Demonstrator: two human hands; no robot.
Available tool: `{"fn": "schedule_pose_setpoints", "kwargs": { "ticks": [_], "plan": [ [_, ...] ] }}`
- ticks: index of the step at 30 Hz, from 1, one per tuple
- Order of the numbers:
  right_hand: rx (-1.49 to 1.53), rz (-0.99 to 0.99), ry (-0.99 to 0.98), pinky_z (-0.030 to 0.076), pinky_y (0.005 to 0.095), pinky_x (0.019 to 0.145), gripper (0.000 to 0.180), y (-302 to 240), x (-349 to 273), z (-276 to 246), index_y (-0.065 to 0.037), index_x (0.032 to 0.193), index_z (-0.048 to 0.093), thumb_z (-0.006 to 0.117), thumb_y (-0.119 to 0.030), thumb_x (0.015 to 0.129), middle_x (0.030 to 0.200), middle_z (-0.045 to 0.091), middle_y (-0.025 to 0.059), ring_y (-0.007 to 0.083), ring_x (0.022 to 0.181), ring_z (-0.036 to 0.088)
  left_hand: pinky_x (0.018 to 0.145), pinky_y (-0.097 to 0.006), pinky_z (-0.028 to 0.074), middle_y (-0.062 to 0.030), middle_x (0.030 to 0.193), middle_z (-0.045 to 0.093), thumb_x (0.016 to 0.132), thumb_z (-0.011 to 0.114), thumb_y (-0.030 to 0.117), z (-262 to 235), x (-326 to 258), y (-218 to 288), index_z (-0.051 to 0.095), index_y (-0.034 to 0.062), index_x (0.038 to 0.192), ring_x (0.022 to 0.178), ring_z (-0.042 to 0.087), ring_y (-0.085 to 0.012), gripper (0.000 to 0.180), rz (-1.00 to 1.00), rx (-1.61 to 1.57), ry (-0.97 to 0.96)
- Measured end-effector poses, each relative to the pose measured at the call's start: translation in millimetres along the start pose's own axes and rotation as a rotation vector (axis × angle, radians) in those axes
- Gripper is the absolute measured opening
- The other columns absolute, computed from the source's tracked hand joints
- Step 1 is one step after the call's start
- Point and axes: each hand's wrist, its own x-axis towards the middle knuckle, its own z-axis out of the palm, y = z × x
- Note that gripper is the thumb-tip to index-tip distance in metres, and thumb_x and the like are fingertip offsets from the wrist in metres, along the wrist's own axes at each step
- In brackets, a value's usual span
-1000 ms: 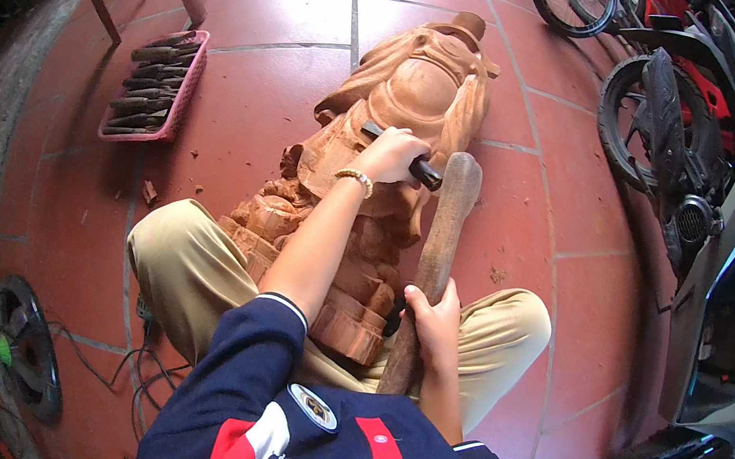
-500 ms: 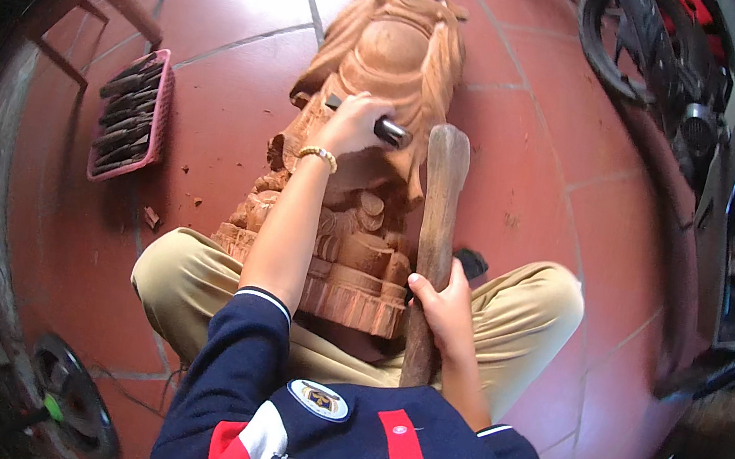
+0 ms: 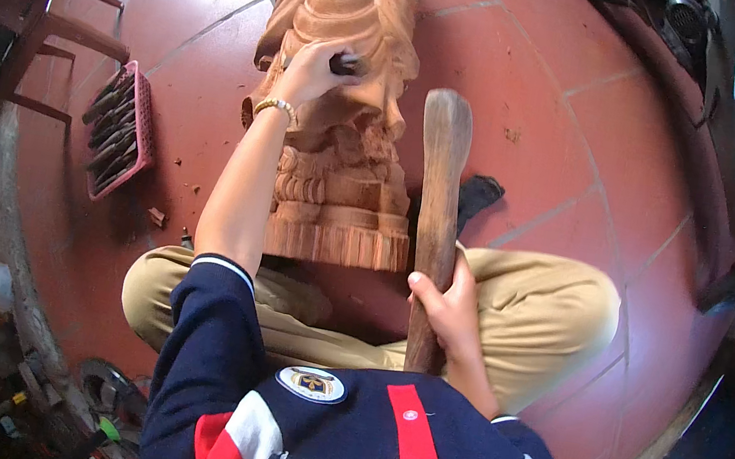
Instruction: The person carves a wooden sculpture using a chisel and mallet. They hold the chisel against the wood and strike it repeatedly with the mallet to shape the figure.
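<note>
A carved wooden statue [image 3: 344, 0] of a round-bellied robed figure lies on the floor in front of me, its flat base nearest my folded legs. My left hand [image 3: 310, 74] is closed around a short dark metal tool, seemingly a carving chisel [image 3: 346, 64], just below the belly. Its working end is hidden by my fingers and blurred. Upright beside the base, on the right, stands a worn wooden mallet [image 3: 442, 179] shaped like a club. Around its narrower lower part my right hand [image 3: 449, 312] is wrapped, thumb lying along the wood.
At the left, a pink basket [image 3: 145, 125] holds several dark tools, next to a brown wooden chair [image 3: 86, 36]. Wood chips [image 3: 157, 216] lie on the red tiles. A dark object [image 3: 480, 197] sits behind the mallet. Motorbike parts [image 3: 690, 26] border the right; a wheel [image 3: 111, 389] is lower left.
My view has shifted, so the statue appears higher and further left. My left hand stays at the statue with the chisel, now turned so less of it shows. The right hand keeps the mallet.
</note>
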Motion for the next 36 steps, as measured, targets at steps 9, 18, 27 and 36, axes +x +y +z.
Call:
{"fn": "schedule_pose_setpoints", "kwargs": {
  "ticks": [9, 18, 27, 36],
  "plan": [
    [0.127, 0.061, -0.107, 0.046, 0.0253, 0.049, 0.050, -10.7, -9.5, -11.8, 0.002, 0.106, 0.039, 0.066, -0.019, 0.069, 0.080, 0.051, 0.0082, 0.0119, 0.059, 0.051, 0.074, -0.035, 0.042, -0.0095, 0.078, 0.059, 0.059, 0.066, 0.007, 9.8, -48.3, 62.4, 0.058, 0.0039, 0.078, 0.079, 0.053, -0.0268, 0.021, 0.068, 0.158, -0.027],
    [0.079, 0.058, -0.146, 0.045, 0.0251, 0.048, 0.050, -8.8, -13.7, 8.1, 0.001, 0.107, 0.038, 0.065, -0.016, 0.068, 0.078, 0.051, 0.0071, 0.0113, 0.055, 0.051, 0.072, -0.038, 0.038, -0.0098, 0.079, 0.055, 0.052, 0.070, 0.008, 31.1, -75.9, 61.0, 0.054, 0.0064, 0.077, 0.080, 0.051, -0.0286, 0.029, 0.092, 0.023, 0.318],
    [0.093, 0.053, -0.153, 0.044, 0.0239, 0.050, 0.044, -11.9, -9.7, 11.7, 0.001, 0.103, 0.039, 0.063, -0.016, 0.071, 0.074, 0.050, 0.0054, 0.0112, 0.054, 0.051, 0.075, -0.037, 0.037, -0.0107, 0.084, 0.051, 0.055, 0.068, 0.003, 47.0, -70.0, 49.3, 0.048, 0.0046, 0.090, 0.084, 0.048, -0.0291, 0.040, 0.040, 0.024, 0.333],
    [0.171, 0.034, -0.116, 0.045, 0.0238, 0.048, 0.039, -17.8, -9.2, 1.6, 0.000, 0.099, 0.039, 0.063, -0.013, 0.071, 0.066, 0.050, 0.0054, 0.0122, 0.051, 0.053, 0.076, -0.038, 0.035, -0.0107, 0.088, 0.048, 0.062, 0.067, 0.009, 39.7, -73.3, 48.6, 0.041, 0.0067, 0.097, 0.086, 0.046, -0.0280, 0.043, 0.073, 0.070, 0.359]
  ]
}}
